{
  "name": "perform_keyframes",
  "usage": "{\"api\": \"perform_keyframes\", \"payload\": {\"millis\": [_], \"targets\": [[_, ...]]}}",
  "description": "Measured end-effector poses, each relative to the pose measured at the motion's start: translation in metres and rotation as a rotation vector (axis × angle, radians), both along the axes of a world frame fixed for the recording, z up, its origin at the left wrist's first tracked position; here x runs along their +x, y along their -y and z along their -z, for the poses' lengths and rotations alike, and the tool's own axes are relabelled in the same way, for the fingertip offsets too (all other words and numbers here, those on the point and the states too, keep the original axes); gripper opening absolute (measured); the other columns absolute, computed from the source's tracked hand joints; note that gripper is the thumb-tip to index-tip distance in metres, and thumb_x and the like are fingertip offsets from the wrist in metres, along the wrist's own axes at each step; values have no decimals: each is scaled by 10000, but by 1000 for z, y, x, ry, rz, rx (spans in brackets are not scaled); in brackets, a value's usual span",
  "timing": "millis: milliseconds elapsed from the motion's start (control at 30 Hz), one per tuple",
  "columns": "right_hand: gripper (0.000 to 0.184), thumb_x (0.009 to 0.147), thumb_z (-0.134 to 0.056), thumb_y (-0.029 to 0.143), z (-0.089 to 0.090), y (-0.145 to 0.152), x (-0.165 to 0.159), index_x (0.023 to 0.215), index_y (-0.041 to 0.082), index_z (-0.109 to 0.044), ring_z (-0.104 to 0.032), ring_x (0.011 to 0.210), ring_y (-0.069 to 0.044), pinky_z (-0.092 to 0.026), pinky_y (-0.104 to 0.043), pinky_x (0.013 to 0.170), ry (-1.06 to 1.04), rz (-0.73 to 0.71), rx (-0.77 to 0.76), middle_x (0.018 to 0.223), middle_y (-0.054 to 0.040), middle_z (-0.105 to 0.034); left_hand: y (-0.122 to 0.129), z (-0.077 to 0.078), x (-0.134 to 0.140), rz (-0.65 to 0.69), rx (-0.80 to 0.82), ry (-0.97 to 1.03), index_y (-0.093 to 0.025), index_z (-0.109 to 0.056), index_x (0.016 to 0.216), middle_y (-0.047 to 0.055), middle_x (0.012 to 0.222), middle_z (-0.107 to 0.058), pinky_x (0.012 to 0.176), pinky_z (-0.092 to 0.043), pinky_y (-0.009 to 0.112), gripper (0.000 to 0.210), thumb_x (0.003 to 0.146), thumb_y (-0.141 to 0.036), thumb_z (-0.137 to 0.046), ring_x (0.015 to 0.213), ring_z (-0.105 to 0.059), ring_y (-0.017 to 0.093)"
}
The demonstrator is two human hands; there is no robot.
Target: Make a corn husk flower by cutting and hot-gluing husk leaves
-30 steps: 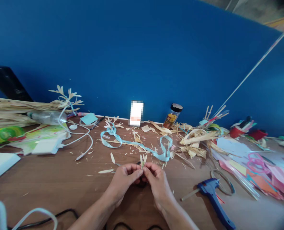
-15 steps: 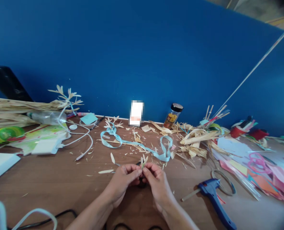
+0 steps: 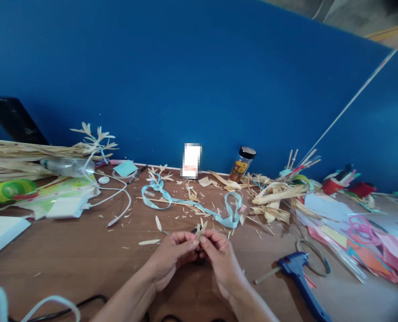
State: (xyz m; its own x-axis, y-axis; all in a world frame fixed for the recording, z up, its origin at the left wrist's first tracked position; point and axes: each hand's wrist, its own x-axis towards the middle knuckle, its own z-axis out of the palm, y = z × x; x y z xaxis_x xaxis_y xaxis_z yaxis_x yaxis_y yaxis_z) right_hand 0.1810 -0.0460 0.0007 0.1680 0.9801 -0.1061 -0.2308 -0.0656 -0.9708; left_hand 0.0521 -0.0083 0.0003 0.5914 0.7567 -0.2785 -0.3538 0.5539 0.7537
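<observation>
Both my hands meet low in the middle of the view, above the brown desk. My left hand (image 3: 177, 250) is closed, thumb and fingers pinching the base of a small flower of pale dried-husk petals (image 3: 201, 227). My right hand (image 3: 219, 255) is closed on the same flower from the other side. The fingers hide its lower part. A dark object (image 3: 200, 259), partly covered by the hands, shows beneath them. Two loose petals, one pale petal (image 3: 158, 223) and another petal (image 3: 149, 242), lie just left of my hands. Beyond them a light blue ribbon (image 3: 185, 201) lies in loops.
A blue glue gun (image 3: 298, 273) lies to the right, near pink scissors (image 3: 362, 229) and coloured paper. Dried husks (image 3: 276, 197) and a black-lidded jar (image 3: 242, 164) stand toward the blue partition (image 3: 152, 80). At left are a white power adapter (image 3: 66, 206), cables and a plastic bottle (image 3: 65, 167).
The view has shifted slightly, with the desk items a little lower in it. My hands keep their pinch on the flower, its petals tilted slightly differently.
</observation>
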Motion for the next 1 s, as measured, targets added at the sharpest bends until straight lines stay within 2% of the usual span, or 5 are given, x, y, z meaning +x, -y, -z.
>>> {"api": "perform_keyframes", "payload": {"millis": [133,667,833,933,1000], "targets": [[174,760,-624,292,2,0,3,844,146,-670,-526,585,-99,-404,-199,541,7,14,-7,656,-10,-645,1,3,3,-38,41,-51,-123,-660,700,14,660,-631,629,-441,211,125,679,-239,-701,608,-572,93],[150,728,-641,268,0,-1,-1,783,129,-658,-485,543,-80,-390,-194,516,40,56,-30,666,-7,-642,2,4,5,-60,125,-75,-128,-653,696,26,634,-641,638,-434,248,119,713,-246,-664,603,-565,114],[176,735,-646,296,4,-3,4,821,143,-642,-519,567,-85,-402,-196,530,-85,67,-42,698,-11,-644,2,-1,5,-48,109,-107,-123,-673,830,50,705,-673,661,-447,240,187,698,-255,-681,638,-582,116],[171,738,-648,302,2,-4,8,819,155,-615,-558,648,-106,-423,-198,554,-143,103,-34,755,-19,-648,1,-2,5,-116,69,-124,-144,-661,888,52,795,-677,671,-457,227,247,669,-248,-707,690,-591,116],[172,743,-644,311,0,-4,9,816,160,-601,-567,667,-111,-428,-195,551,-133,124,-45,771,-23,-651,0,-1,6,-205,73,-146,-152,-658,804,23,766,-653,636,-459,203,179,672,-265,-702,658,-569,94]]}}
